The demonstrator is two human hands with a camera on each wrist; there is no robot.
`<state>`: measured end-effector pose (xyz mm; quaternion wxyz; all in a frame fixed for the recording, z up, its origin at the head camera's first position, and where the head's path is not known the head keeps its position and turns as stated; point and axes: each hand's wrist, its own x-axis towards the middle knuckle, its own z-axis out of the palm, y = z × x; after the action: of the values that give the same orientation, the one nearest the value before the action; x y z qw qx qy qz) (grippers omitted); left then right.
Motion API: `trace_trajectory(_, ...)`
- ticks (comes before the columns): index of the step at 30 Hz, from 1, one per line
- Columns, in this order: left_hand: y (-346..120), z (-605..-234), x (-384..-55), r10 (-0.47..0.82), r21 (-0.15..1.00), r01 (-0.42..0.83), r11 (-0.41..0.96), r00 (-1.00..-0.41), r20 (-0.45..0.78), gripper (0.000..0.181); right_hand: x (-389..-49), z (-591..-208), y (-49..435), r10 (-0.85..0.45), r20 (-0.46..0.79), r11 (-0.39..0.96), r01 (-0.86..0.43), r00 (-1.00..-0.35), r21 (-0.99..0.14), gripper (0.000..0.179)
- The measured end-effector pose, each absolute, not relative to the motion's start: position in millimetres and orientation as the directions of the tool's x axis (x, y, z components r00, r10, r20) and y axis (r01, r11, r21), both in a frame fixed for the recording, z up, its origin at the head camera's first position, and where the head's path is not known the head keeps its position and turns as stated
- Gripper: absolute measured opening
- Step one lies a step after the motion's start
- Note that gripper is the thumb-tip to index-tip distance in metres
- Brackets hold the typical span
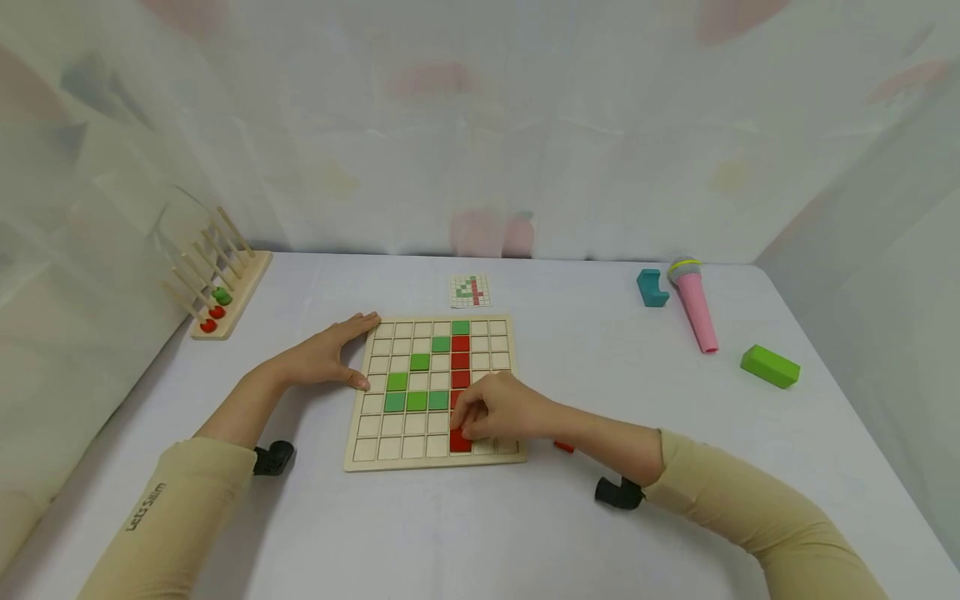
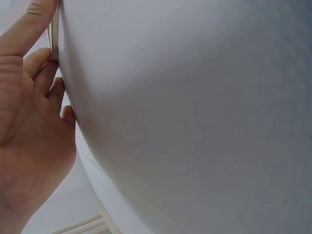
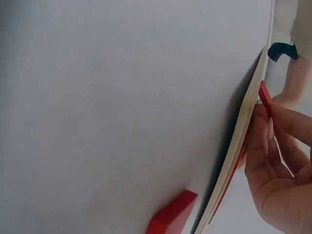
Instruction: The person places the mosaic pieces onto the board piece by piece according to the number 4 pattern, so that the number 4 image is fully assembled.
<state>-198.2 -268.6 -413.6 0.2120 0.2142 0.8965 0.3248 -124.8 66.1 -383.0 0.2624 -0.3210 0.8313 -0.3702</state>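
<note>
A wooden grid board lies on the table, bearing green tiles and a column of red tiles. Near the column's lower end, my right hand pinches a red square tile between thumb and fingers. That tile is tilted, one edge close over the board in the right wrist view. My left hand spreads along the board's left side, its thumb and fingertips at the edge. Beyond the board lies a small pattern card printed with a green and red grid figure.
Beside the board, partly under my right forearm, is a red block. Farther right lie a teal block, a pink toy microphone and a green block. A wooden peg rack with beads stands at the left.
</note>
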Motion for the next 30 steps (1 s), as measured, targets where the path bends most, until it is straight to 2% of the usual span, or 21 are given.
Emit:
trace_trajectory(16, -267.3, -412.0, -196.8, 0.519, 0.677, 0.242, 0.695, -0.820, -0.240, 0.118, -119.5, -384.1, 63.9, -0.708, -0.187, 0.571, -0.396, -0.681, -0.719, 0.004)
trace_trajectory(30, -267.5, -412.4, -197.3, 0.528, 0.675, 0.254, 0.692, -0.817, -0.234, 0.118, -122.8, -377.2, 70.5, -0.716, -0.162, 0.543, -0.396, -0.680, -0.740, 0.007)
